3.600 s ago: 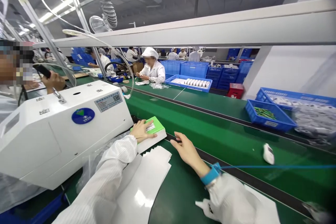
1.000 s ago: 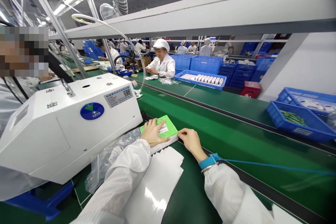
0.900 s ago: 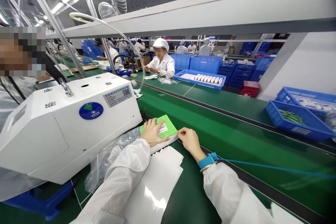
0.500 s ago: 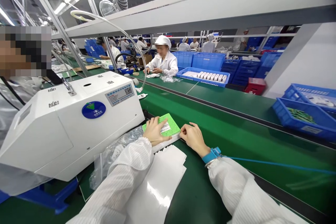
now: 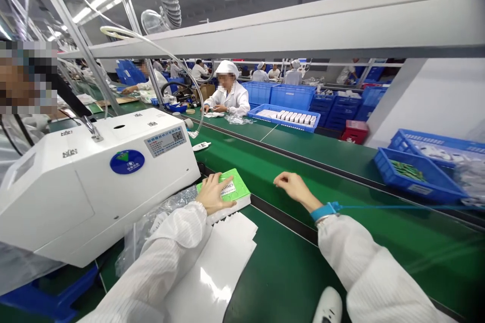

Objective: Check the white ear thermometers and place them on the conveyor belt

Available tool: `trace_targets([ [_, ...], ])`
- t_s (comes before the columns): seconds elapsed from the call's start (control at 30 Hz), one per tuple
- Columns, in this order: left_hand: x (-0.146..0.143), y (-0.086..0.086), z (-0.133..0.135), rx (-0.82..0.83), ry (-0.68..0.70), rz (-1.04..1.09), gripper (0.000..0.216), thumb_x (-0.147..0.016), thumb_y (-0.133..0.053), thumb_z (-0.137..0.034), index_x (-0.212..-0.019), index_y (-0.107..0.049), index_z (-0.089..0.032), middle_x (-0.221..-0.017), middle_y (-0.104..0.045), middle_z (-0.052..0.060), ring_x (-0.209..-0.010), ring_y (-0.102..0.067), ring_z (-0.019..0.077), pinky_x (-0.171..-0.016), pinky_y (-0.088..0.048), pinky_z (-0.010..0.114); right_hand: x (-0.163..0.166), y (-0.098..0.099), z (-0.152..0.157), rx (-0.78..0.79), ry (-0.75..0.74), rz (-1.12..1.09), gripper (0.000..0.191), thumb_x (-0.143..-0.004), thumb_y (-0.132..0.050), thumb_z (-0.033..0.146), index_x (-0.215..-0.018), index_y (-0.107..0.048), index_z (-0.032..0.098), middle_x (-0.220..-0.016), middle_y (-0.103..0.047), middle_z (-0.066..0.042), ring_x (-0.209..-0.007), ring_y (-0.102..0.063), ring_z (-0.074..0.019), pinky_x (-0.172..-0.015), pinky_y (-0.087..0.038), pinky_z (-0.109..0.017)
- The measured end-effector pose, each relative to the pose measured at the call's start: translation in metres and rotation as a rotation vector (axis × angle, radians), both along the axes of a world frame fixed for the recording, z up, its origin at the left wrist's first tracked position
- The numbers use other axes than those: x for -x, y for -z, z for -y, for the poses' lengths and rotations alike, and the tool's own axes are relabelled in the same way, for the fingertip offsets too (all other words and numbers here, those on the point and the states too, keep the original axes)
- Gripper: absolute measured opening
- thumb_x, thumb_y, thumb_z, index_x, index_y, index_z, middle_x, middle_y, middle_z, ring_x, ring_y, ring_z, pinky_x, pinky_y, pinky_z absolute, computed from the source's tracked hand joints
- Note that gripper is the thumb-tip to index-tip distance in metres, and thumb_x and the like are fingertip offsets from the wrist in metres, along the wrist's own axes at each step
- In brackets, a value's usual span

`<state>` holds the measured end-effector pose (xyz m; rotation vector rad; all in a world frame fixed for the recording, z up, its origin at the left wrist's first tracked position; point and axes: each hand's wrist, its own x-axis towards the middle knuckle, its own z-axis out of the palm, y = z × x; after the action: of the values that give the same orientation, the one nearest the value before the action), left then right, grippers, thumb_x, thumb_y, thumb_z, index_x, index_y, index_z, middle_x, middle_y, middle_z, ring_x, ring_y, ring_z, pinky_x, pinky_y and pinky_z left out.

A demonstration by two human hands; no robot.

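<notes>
The left hand (image 5: 212,194) is laid flat on a green-topped box (image 5: 238,182), its fingers spread and not clamped around the sides, so the box appears to be steadied by palm pressure rather than gripped. A small white label on the lid is left uncovered. The right hand (image 5: 295,186) is held apart from the box, open with the fingers lightly curved, over a green assembly-line belt (image 5: 257,171); whether it is touching the belt cannot be told. The box is placed lower centre, just beside a white benchtop machine (image 5: 56,202), perhaps so that it can be kept close to the machine's front. A clear plastic bag (image 5: 151,229) is bunched between the machine and the left sleeve. A stack of white sheets (image 5: 215,257) is kept within reach below the box. A blue wrist strap (image 5: 325,211) is worn on the right wrist, its cord led off to the right, probably as an antistatic tether. Farther off, at upper centre, a co-worker (image 5: 227,98) is seated.
</notes>
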<state>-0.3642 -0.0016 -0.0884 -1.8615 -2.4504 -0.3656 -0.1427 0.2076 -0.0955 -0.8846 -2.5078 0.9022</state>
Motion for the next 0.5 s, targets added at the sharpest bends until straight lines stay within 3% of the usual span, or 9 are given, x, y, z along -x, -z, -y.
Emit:
trace_targets([
  [0.2, 0.002, 0.001, -0.002, 0.004, 0.002, 0.006, 0.085, -0.070, -0.070, -0.056, -0.144, -0.044, -0.024, -0.140, -0.042, 0.017, -0.130, -0.035, 0.0395, -0.104, -0.031, 0.055, 0.034, 0.007, 0.058, 0.117, -0.225, -0.049, 0.021, -0.095, -0.060, 0.032, -0.105, -0.065, 0.014, -0.101, -0.068, -0.004, -0.089, -0.067, -0.0168, -0.082, -0.056, -0.038],
  [0.5, 0.001, 0.000, -0.002, -0.014, 0.011, 0.018, 0.082, -0.071, -0.071, -0.054, -0.144, -0.045, -0.027, -0.139, -0.044, 0.015, -0.130, -0.036, 0.0390, -0.104, -0.032, 0.055, 0.039, 0.003, 0.058, -0.013, -0.207, 0.019, 0.021, -0.096, -0.057, 0.034, -0.097, -0.067, 0.016, -0.099, -0.069, -0.004, -0.092, -0.066, -0.0174, -0.088, -0.053, -0.039],
])
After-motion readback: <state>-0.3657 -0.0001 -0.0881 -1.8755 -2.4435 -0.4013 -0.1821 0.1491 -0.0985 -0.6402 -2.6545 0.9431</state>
